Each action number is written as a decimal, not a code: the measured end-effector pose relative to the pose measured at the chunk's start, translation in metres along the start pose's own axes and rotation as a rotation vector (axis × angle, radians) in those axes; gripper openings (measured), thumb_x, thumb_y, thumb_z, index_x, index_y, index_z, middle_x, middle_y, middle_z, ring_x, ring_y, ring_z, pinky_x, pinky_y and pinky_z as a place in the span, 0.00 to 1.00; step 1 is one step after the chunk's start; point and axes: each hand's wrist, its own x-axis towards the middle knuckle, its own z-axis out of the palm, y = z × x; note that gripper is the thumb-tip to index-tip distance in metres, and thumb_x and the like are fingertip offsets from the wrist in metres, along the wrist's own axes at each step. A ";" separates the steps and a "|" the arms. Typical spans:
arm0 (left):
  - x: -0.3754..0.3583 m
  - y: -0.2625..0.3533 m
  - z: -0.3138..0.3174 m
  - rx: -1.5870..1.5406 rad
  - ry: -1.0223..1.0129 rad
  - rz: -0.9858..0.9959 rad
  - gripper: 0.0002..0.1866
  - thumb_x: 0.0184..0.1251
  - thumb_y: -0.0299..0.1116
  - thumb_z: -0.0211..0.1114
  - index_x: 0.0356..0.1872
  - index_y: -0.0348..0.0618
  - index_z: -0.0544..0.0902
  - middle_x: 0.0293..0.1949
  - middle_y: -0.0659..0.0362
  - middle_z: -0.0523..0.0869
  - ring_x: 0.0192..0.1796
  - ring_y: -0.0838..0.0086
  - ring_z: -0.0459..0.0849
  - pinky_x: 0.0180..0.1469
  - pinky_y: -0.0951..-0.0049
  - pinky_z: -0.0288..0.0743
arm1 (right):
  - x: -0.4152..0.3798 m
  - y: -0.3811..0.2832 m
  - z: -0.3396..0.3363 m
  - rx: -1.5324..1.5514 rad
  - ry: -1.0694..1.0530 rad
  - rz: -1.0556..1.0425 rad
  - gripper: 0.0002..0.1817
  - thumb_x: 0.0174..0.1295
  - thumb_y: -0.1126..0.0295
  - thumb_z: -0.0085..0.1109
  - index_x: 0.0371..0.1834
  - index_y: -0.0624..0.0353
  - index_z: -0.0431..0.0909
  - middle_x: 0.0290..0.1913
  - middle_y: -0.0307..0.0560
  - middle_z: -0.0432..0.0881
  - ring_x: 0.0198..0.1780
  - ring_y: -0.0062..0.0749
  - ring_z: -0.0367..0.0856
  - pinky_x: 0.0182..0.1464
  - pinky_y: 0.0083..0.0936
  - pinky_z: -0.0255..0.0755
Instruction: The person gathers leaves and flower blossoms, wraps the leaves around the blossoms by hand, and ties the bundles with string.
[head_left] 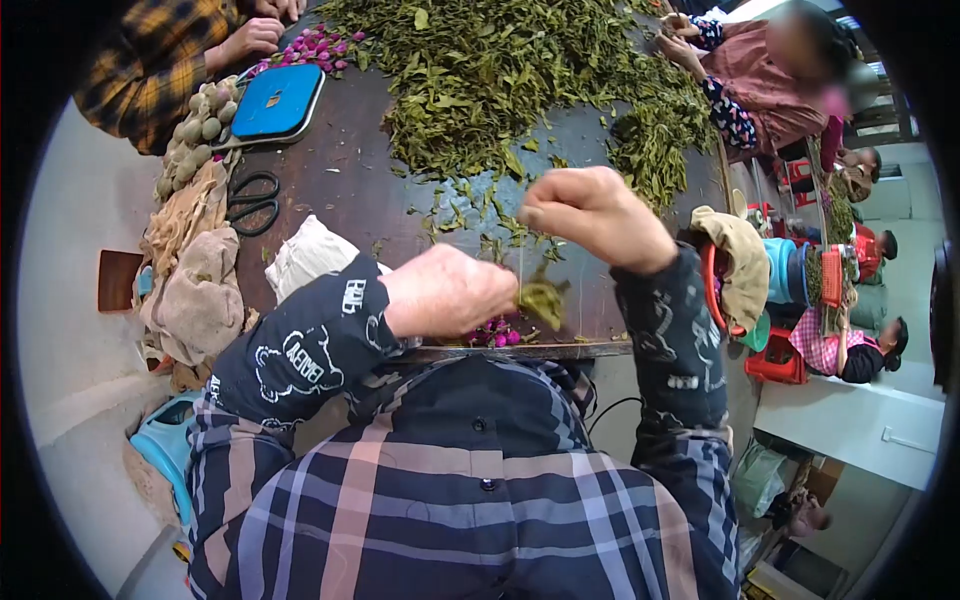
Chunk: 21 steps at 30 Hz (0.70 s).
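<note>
My left hand (450, 292) is closed in a pinch low over the table's front edge. At its fingertips is a small bundle of green leaves (542, 302), slightly blurred. Higher and to the right, my right hand (598, 212) is also closed, thumb against the fingers; what it pinches is too small to name. A faint thin line, like a thread (520, 262), shows between the two hands. Small purple-pink flowers (497, 333) lie just below my left hand. Loose green leaves (470, 205) are scattered beyond both hands.
A large leaf heap (480, 75) covers the far table. Left are a blue scale (277, 102), black scissors (254, 202), a white cloth bag (310, 255) and strung round balls (198, 130). Cloth covers a red basket (735, 265) at right. Co-workers sit at both far corners.
</note>
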 end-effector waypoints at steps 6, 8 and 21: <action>-0.008 -0.017 -0.018 -0.323 0.184 -0.119 0.07 0.68 0.30 0.56 0.29 0.42 0.76 0.25 0.54 0.79 0.23 0.60 0.79 0.23 0.64 0.74 | -0.010 0.071 0.047 0.032 0.057 0.096 0.04 0.62 0.72 0.65 0.32 0.61 0.84 0.23 0.37 0.79 0.22 0.22 0.70 0.25 0.20 0.66; -0.013 -0.031 -0.025 -0.370 0.252 -0.188 0.07 0.68 0.30 0.56 0.29 0.42 0.76 0.26 0.53 0.80 0.24 0.60 0.80 0.23 0.63 0.74 | -0.028 0.058 0.064 -0.074 0.117 -0.002 0.05 0.61 0.71 0.64 0.30 0.60 0.83 0.22 0.41 0.81 0.19 0.27 0.73 0.24 0.23 0.69; 0.000 -0.026 -0.011 -0.173 -0.069 -0.049 0.05 0.69 0.31 0.55 0.34 0.43 0.77 0.27 0.56 0.84 0.22 0.58 0.80 0.25 0.64 0.76 | -0.004 0.057 0.046 0.118 0.015 -0.015 0.05 0.60 0.75 0.62 0.36 0.63 0.83 0.26 0.41 0.83 0.23 0.28 0.74 0.27 0.22 0.68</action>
